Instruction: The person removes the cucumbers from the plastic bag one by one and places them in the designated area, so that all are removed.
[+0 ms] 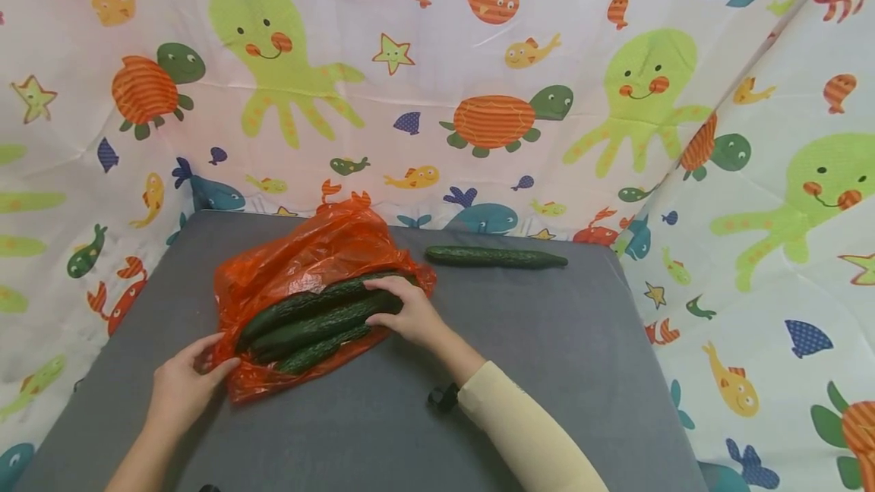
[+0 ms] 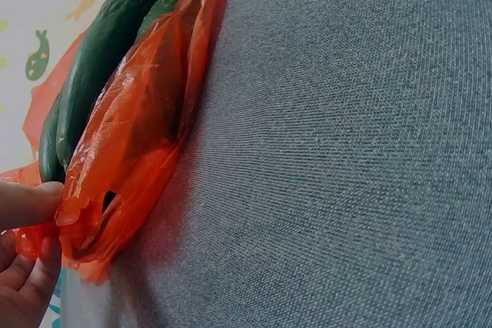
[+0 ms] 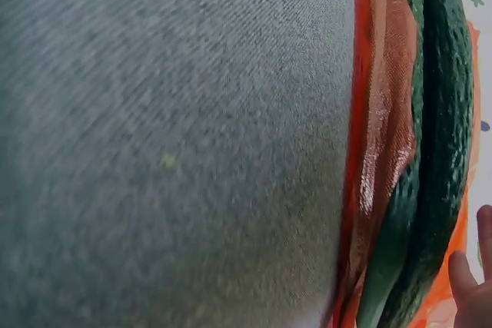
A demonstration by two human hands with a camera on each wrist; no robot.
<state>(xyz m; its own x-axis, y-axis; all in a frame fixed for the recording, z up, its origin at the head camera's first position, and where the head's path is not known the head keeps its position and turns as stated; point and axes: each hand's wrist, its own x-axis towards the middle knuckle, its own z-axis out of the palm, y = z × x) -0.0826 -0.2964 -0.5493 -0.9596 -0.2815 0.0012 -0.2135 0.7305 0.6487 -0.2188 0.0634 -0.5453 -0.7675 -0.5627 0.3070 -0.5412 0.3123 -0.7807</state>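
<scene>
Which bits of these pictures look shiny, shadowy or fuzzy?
Head view: small bright glints on the crinkly orange bag; left wrist view: a dark shadow and a reddish tint on the gray table beside the bag; right wrist view: the table goes fuzzy toward the left edge, while the cucumbers look clearer, their bumps showing.

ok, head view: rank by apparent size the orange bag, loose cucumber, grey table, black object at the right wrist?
1. grey table
2. orange bag
3. loose cucumber
4. black object, partly hidden, so its full size is unsure
</scene>
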